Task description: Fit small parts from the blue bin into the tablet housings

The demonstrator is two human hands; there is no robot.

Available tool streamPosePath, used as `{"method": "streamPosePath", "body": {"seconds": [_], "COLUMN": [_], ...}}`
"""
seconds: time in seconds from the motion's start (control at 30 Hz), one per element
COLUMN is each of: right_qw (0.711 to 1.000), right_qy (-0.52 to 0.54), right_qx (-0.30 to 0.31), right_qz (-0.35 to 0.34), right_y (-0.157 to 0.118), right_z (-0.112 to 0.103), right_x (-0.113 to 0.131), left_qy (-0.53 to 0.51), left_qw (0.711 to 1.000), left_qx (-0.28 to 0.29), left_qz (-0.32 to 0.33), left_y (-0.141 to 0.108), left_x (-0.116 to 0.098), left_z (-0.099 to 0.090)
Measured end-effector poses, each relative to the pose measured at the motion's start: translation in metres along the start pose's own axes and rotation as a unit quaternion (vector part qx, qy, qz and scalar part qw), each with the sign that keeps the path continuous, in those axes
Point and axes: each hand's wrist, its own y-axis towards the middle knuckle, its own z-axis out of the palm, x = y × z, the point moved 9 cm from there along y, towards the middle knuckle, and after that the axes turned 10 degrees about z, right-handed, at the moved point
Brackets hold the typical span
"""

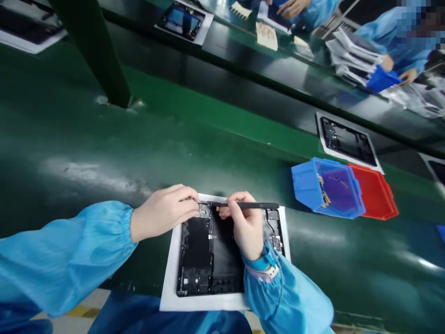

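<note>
An opened tablet housing [227, 260], black with parts inside, lies on a white sheet [169, 292] in front of me. My right hand [246, 227] is closed around slim black tweezers [259, 205], held nearly level over the housing's far edge with the tip pointing left. A small tan piece [218, 209] shows by its fingertips. My left hand [167, 211] is pinched at the far left corner of the housing, close to the tweezers' tip; whatever its fingers hold is hidden.
A blue bin [306, 185] with small tan parts and a red bin [377, 195] stand to the right. Behind runs a dark conveyor belt [243, 102] carrying another tablet housing [347, 141]. A green post [100, 55] rises at back left. Co-workers sit across.
</note>
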Motion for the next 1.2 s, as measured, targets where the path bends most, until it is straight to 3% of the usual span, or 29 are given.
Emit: {"method": "streamPosePath", "body": {"seconds": [0.2,0.5,1.2], "right_qw": [0.992,0.985,0.978], "right_qy": [-0.128,-0.169,-0.207], "right_qx": [0.02,0.014,0.015], "right_qz": [-0.01,0.023,0.006], "right_y": [-0.001,0.0,0.002], "right_z": [0.013,0.014,0.015], "right_x": [0.004,0.0,-0.002], "left_qy": [-0.058,-0.087,-0.072], "left_qw": [0.997,0.994,0.994], "left_qx": [0.034,0.053,0.071], "left_qz": [-0.042,-0.036,-0.027], "left_y": [-0.008,-0.008,-0.008], "left_x": [0.009,0.01,0.008], "left_z": [0.002,0.004,0.006]}}
